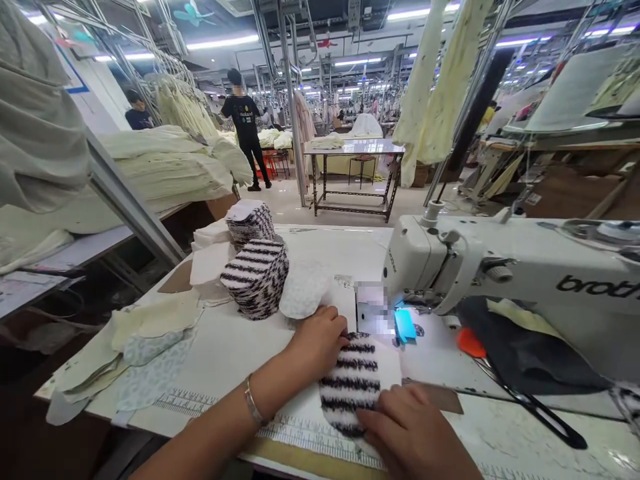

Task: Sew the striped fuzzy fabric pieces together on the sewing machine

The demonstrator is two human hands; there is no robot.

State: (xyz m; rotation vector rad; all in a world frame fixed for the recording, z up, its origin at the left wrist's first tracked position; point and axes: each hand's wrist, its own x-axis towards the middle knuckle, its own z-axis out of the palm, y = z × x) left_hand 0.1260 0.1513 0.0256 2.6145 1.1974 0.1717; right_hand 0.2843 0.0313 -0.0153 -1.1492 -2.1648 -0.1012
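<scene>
A black-and-white striped fuzzy fabric piece (351, 383) lies flat on the white sewing table (235, 347) in front of the needle area of a white sewing machine (500, 280). My left hand (320, 340), with a bracelet on its wrist, rests fingers-down on the piece's upper left edge. At the piece's lower right edge my right hand (410, 430) presses down, fingers curled against the fabric. A blue part (405, 325) sits lit under the machine head, just beyond the piece.
Two stacks of striped pieces (257, 277) and a white patterned piece (303, 290) stand behind my left hand. Pale cut pieces (145, 340) lie at the table's left. Black scissors (530, 400) and an orange item (470, 343) lie right. A person in black (247, 127) stands far back.
</scene>
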